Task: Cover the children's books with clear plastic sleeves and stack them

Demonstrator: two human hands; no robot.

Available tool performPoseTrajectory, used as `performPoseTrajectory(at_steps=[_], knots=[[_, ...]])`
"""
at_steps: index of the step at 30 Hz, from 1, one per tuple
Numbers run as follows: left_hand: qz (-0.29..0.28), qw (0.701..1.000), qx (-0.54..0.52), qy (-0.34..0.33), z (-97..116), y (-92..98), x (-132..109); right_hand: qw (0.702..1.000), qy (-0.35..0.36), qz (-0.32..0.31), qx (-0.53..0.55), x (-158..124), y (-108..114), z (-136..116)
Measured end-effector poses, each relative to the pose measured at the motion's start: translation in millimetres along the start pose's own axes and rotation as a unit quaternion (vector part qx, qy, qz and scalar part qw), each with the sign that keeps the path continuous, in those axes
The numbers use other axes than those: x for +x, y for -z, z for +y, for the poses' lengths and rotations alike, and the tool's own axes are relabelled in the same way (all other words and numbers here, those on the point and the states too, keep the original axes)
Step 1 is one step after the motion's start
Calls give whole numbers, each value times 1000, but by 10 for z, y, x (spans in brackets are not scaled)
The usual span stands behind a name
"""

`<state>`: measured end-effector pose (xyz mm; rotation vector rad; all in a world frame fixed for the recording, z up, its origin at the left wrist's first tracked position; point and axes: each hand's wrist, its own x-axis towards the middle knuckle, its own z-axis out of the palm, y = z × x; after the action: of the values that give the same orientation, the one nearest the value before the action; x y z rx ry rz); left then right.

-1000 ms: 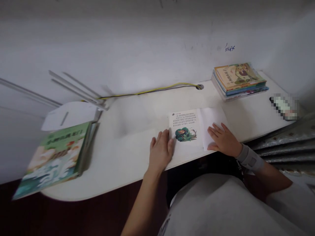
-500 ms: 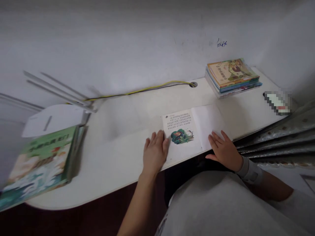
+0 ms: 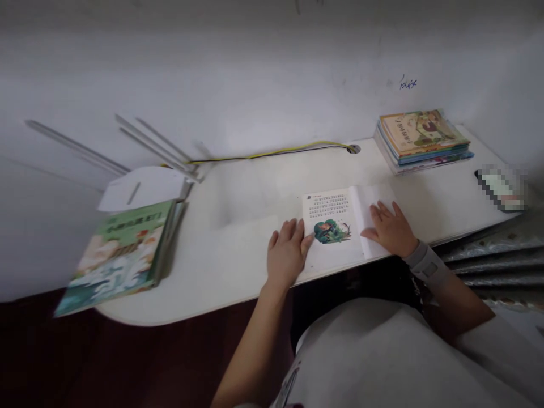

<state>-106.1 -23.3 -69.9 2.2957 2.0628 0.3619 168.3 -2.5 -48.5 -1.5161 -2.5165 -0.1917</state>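
An open picture book (image 3: 335,224) lies flat on the white desk (image 3: 238,249) near its front edge. Its left page carries printed text and a small green drawing. My left hand (image 3: 288,252) lies flat and open on the left edge of that page. On the blank right page rests my right hand (image 3: 390,228), fingers spread and flat; a grey band wraps its wrist.
A stack of green-covered books (image 3: 123,255) overhangs the desk's left end, with a white sheet (image 3: 142,188) behind it. Another book stack (image 3: 423,140) sits at the back right. A yellow and black cable (image 3: 272,153) runs along the wall. A blurred-out object (image 3: 501,187) lies at the far right.
Both hands stay flat on the open book. The right hand has slid slightly up the right page. The view has shifted, mostly from head movement.
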Motion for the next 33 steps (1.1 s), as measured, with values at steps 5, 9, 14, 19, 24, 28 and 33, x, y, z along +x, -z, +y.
performPoseTrajectory(at_steps=[5, 9, 14, 19, 24, 28, 33], knots=[[7, 998, -65, 1, -76, -33, 10, 1000, 1, -4, -24, 31, -32, 74], [59, 983, -169, 31, -62, 33, -28, 1000, -6, 2, -18, 57, 103, -23], [74, 888, -424, 161, 49, 181, -86, 994, 105, -8, 8, -39, 97, -179], [-39, 677, -681, 276, 7, 315, 37, 995, 94, -8, 30, -130, -158, -184], [-156, 598, -725, 304, -70, 447, 257, 990, 93, 11, 101, -123, -271, -124], [-200, 675, -691, 164, 230, 617, 375, 961, 56, 14, 270, -89, -197, 31], [-160, 809, -544, -154, 893, 864, 335, 831, -87, -7, 549, -47, 68, 463]])
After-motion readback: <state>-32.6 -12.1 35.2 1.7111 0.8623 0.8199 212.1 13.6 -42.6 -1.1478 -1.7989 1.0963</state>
